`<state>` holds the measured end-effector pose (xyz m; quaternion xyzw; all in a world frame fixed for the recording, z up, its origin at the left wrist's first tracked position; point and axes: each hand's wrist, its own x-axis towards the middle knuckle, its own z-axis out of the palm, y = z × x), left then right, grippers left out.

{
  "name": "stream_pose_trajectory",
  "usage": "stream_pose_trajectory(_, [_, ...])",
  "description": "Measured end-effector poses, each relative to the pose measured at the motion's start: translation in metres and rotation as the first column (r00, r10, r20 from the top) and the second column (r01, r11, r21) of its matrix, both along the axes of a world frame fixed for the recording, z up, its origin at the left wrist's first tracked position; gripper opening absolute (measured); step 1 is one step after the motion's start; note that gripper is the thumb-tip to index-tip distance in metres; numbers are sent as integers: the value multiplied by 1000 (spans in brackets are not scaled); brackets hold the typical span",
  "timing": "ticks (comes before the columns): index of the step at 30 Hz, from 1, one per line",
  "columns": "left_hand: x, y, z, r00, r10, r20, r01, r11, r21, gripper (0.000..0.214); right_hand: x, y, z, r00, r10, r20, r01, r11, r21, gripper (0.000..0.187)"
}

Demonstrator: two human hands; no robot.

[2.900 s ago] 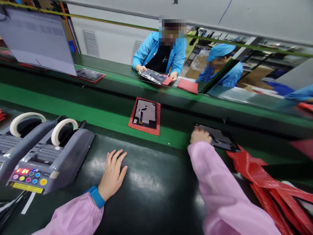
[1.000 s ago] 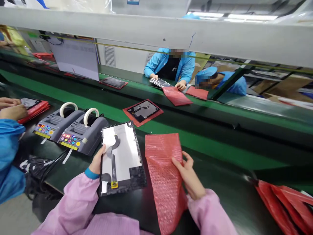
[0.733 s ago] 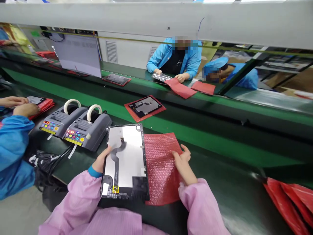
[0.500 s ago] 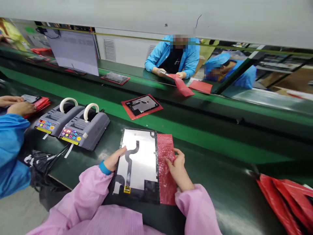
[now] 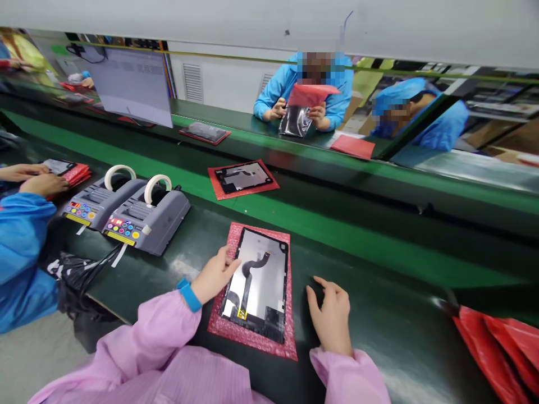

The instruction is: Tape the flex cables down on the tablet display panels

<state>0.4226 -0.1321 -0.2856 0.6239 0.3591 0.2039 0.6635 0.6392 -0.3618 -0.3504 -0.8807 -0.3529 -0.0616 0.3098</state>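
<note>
A tablet screen panel [image 5: 263, 280], with a silver back, a black border and a dark curved flex cable, lies on a red bubble-wrap bag [image 5: 252, 338] in front of me. My left hand [image 5: 215, 274], with a blue band at the wrist, rests at the panel's left edge; its fingers are apart and one tip touches the border. To the right of the bag, my right hand [image 5: 330, 311] is over the table with thumb and fingers spread, holding nothing.
Two grey tape dispensers [image 5: 147, 216] stand at left, beside a co-worker's hands [image 5: 44, 185]. Another panel [image 5: 246, 177] on a red bag lies beyond. Red bags [image 5: 497, 353] are at far right. Across the line, a person in blue [image 5: 273, 90] holds a red bag.
The panel has moved right and now lies over the red bag. My right hand has let go of the bag and moved right. The person opposite has raised a bag.
</note>
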Motion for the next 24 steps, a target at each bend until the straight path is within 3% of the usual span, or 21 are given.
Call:
stream_pose_trajectory(3, [-47, -4, 4, 997, -40, -70, 46, 996, 82, 40, 3, -10, 1, 995, 54, 81, -54, 999, -5, 47])
stream_pose_trajectory(6, [-88, -9, 8, 987, -89, -136, 98, 994, 57, 29, -4, -4, 15, 985, 150, 89, -152, 988, 8, 44])
stream_pose_trajectory(9, [-109, -12, 13, 991, -29, -129, 52, 983, 175, 24, -22, 15, 30, 958, 282, 50, -280, 959, -39, 44])
stream_pose_trajectory(12, [-116, -7, 15, 998, 22, -61, -4, 959, 284, 20, -40, 35, 31, 928, 371, 23, -365, 922, -129, 51])
stream_pose_trajectory(14, [-125, 2, 13, 989, 151, -9, -144, 959, 244, 20, -44, 43, 24, 910, 412, 41, -400, 902, -164, 57])
stream_pose_trajectory(17, [-150, 25, 5, 914, 398, 72, -401, 915, 34, 28, -40, 45, 10, 890, 450, 73, -435, 886, -163, 58])
stream_pose_trajectory(20, [-178, 49, 0, 894, 434, 109, -419, 898, -135, 47, -31, 43, 4, 893, 447, 49, -437, 888, -141, 54])
stream_pose_trajectory(24, [-204, 71, 8, 856, 482, 186, -464, 876, -135, 46, -29, 44, 8, 906, 424, 12, -420, 900, -118, 50])
